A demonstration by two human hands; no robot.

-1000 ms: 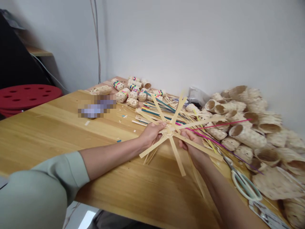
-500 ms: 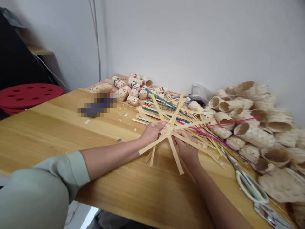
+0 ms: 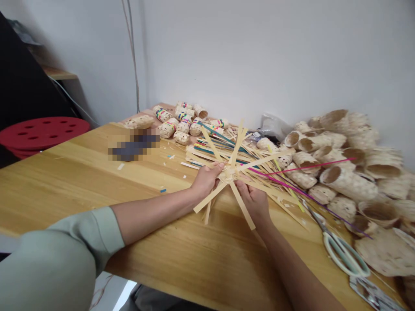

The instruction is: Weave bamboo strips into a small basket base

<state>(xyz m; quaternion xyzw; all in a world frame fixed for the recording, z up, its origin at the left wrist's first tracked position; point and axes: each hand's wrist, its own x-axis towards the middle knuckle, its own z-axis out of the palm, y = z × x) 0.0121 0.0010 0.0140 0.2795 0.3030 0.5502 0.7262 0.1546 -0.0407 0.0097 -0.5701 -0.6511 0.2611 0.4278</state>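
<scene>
Between my hands is a star-shaped weave of pale bamboo strips (image 3: 229, 173), its flat ends fanning outward from a small woven centre. My left hand (image 3: 207, 179) pinches the left side of that centre, thumb on top. On the right, my right hand (image 3: 254, 199) is closed at the lower right edge of the centre, thumb and finger pressed together near a strip. Its other fingers curl beneath and are partly hidden. Behind the weave lies a loose pile of bamboo strips (image 3: 207, 151), mostly pale, some teal and magenta.
Many woven bamboo tubes (image 3: 348, 183) are heaped at the right by the wall. Scissors with pale green handles (image 3: 346, 255) lie at the right of the wooden table (image 3: 81, 181). Smaller woven tubes with coloured bands (image 3: 167, 128) stand at the back. A red stool (image 3: 45, 131) is at the left.
The weave has turned slightly in my hands; its lower strips now point a little further right. My right hand has shifted slightly at its edge. Both hands keep their grip.
</scene>
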